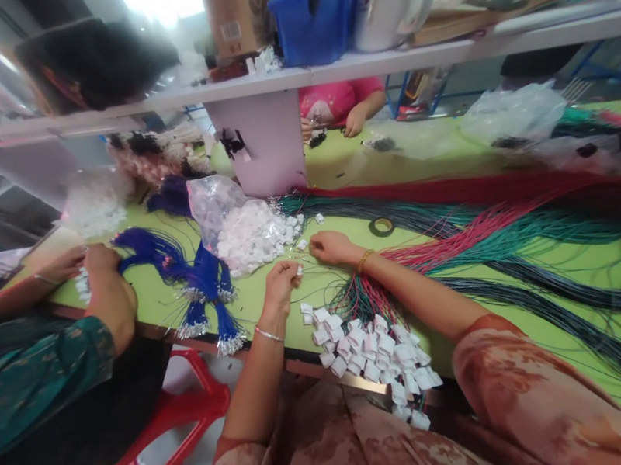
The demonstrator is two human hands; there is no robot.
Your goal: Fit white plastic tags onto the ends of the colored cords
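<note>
My left hand (pixel 280 291) is closed in a pinch on a small white plastic connector (pixel 299 270), over the green table. Just to its right, my right hand (pixel 334 247) has its fingers curled together near some thin wire ends; what they hold, if anything, is too small to make out. Behind both hands lies a heap of loose white connectors (pixel 252 235), partly in a clear plastic bag (pixel 216 200). Below my right forearm rests a bunch of wires ending in several white connectors (pixel 373 348), some hanging over the table's front edge.
Long red wires (pixel 457 189), green wires (pixel 522 230) and black wires (pixel 570 309) stretch across the right side. A roll of black tape (pixel 382 227) lies behind my right hand. Blue wire bundles (pixel 214 295) lie left, beside a co-worker's hands (pixel 101 269). A shelf (pixel 321 74) spans above.
</note>
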